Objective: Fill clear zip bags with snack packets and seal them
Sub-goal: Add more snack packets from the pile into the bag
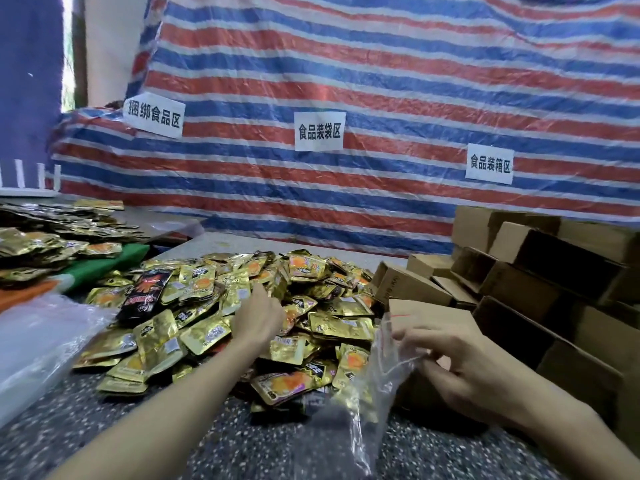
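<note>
My left hand reaches into the heap of gold snack packets on the speckled surface, fingers curled down among them; I cannot tell whether it grips one. My right hand pinches the clear zip bag by its mouth, just right of the heap.
</note>
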Motion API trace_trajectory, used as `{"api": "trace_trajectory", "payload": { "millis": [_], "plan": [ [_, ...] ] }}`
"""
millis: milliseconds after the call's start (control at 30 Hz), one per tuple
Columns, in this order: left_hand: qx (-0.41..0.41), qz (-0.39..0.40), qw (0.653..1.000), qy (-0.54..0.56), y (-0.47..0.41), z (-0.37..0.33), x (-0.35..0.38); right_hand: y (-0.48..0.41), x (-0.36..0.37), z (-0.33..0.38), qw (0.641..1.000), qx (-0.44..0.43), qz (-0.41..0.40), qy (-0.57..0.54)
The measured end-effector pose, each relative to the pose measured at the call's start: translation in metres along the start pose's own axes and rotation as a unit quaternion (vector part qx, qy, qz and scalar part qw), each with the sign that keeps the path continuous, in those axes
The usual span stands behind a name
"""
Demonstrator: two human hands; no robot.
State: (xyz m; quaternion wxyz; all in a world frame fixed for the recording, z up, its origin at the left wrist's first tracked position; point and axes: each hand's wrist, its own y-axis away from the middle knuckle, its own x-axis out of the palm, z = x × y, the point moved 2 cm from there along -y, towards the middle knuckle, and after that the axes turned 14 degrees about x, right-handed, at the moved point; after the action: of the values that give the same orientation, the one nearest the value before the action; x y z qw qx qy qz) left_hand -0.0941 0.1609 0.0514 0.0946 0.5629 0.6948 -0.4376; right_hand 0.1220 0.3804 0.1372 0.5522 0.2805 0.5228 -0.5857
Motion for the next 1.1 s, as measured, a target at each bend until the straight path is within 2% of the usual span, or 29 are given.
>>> {"api": "trace_trajectory", "payload": {
  "millis": [100,200,300,433,500,567,700,800,933,1100],
  "plan": [
    [0.01,0.004,0.994,0.106,-0.001,-0.014,-0.033,-0.001,-0.002,0.005,1.0,0.008,-0.009,0.026],
    [0.024,0.04,0.969,0.244,0.003,-0.04,-0.073,-0.004,0.003,0.015,0.999,0.004,-0.022,0.049],
    [0.081,0.05,0.954,0.286,0.011,-0.072,-0.119,-0.007,0.006,0.026,0.997,0.037,-0.015,0.063],
    [0.163,0.074,0.926,0.333,0.029,-0.111,-0.168,-0.008,0.004,0.044,0.992,0.044,-0.043,0.109],
    [0.199,0.079,0.927,0.309,0.041,-0.128,-0.181,-0.008,0.002,0.056,0.991,0.044,-0.052,0.118],
    [0.232,0.068,0.941,0.236,0.049,-0.141,-0.184,-0.008,0.001,0.064,0.991,0.043,-0.045,0.119],
    [0.259,0.05,0.954,0.142,0.056,-0.147,-0.183,-0.008,0.003,0.069,0.995,0.046,-0.014,0.083],
    [0.278,0.065,0.954,0.093,0.058,-0.147,-0.179,-0.009,0.002,0.068,0.996,0.037,-0.041,0.077],
    [0.246,0.117,0.959,0.084,0.06,-0.146,-0.165,-0.01,0.002,0.072,0.998,0.005,-0.034,0.052],
    [0.219,0.158,0.963,0.017,0.057,-0.143,-0.145,-0.01,-0.002,0.082,0.997,-0.022,-0.073,0.01]
  ]
}}
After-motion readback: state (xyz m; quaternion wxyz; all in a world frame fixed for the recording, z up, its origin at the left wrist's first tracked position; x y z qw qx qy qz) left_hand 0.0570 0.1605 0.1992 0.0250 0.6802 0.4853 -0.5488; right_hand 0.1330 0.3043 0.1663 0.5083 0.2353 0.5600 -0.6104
